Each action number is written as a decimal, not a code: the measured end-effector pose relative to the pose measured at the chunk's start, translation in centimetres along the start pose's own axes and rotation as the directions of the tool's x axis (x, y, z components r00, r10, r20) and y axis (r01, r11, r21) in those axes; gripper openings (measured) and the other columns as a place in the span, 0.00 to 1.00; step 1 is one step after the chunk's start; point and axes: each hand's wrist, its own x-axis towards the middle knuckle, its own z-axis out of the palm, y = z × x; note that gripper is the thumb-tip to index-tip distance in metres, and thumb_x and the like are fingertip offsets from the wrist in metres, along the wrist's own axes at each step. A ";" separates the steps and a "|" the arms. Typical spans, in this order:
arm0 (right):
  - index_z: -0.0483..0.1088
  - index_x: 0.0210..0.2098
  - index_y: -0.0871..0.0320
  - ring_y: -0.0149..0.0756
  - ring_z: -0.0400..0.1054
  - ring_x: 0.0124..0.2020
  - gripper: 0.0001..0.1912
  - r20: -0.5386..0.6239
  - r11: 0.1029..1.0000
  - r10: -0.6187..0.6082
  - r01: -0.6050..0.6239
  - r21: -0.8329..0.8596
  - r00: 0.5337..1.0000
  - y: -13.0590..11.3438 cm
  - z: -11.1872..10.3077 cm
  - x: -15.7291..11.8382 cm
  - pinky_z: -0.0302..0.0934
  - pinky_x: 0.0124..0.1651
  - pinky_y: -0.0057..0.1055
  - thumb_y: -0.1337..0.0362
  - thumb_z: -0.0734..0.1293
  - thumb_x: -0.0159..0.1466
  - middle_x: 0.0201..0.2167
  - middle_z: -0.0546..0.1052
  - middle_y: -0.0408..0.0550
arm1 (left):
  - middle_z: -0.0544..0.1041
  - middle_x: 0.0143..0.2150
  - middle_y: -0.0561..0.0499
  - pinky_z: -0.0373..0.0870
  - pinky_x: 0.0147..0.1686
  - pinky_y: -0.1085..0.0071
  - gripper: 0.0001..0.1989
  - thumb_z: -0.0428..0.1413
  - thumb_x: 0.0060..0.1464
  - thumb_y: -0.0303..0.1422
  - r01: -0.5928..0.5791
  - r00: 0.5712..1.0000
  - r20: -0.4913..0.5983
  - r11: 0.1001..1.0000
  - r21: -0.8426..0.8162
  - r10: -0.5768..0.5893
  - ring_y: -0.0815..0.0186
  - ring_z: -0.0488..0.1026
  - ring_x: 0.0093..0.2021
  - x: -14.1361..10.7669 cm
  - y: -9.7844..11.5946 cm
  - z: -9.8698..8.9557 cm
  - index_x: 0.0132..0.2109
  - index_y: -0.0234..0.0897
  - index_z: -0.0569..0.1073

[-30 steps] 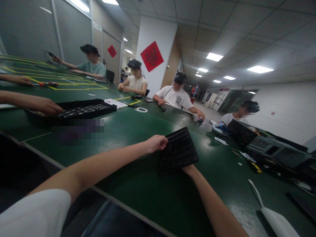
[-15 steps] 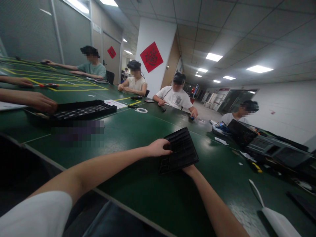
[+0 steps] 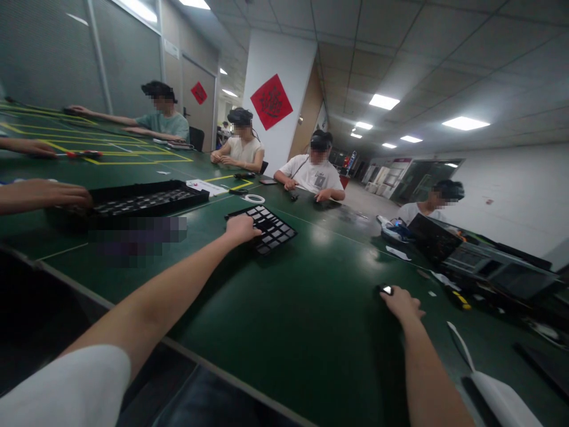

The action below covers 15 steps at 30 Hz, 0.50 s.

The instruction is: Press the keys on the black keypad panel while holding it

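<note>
Held a gridded tray at one side with the left grip (image 3: 240, 228) — and pinched a small piece with the right grip (image 3: 402, 305).
Closed the left fingers over the near-left part of the flat, rectangular, black plastic-looking tray with pale grid cells (image 3: 273, 231), near the flat white ring-shaped tape roll (image 3: 255, 198); could not tell whether resting on or just above the smooth green bench (image 3: 311, 332). Pressed the right fingertips to the small black object with a bright white face (image 3: 387, 290), well apart from the tray, low over the bench. Judged the tray light and fairly stiff, likely to flex or snap at its thin bars — best taken by opposite outer rims, not mid-grid. Judged the small object light, perhaps slippery, best pinched by its sides, off the white face.
</note>
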 end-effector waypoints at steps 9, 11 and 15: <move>0.61 0.53 0.62 0.62 0.55 0.55 0.26 0.071 0.999 -0.006 0.008 -0.032 0.997 -1.1 0.1 -0.6 0.52 0.52 0.56 0.54 0.55 0.60 0.54 0.63 0.62 | 0.75 0.45 0.36 0.67 0.41 0.67 0.22 0.53 0.48 0.44 0.042 0.987 0.154 0.998 0.051 -0.049 0.51 0.70 0.48 0.6 -0.7 0.5 0.43 0.32 0.75; 0.62 0.52 0.65 0.57 0.59 0.53 0.25 0.028 0.984 -0.178 0.179 -0.023 0.984 -2.2 0.8 -0.8 0.55 0.52 0.49 0.57 0.57 0.60 0.51 0.66 0.62 | 0.75 0.45 0.35 0.67 0.41 0.66 0.21 0.53 0.49 0.44 -0.007 0.990 0.141 0.999 0.036 0.002 0.51 0.70 0.48 0.1 0.1 0.7 0.42 0.31 0.75; 0.64 0.52 0.65 0.52 0.59 0.53 0.24 -0.083 0.863 -0.491 0.498 0.089 0.867 -6.3 2.4 -2.9 0.52 0.57 0.45 0.61 0.61 0.57 0.50 0.69 0.59 | 0.75 0.44 0.37 0.68 0.39 0.65 0.21 0.51 0.51 0.45 -0.136 0.984 0.107 0.988 -0.075 0.144 0.51 0.71 0.45 -1.8 3.1 1.5 0.41 0.30 0.74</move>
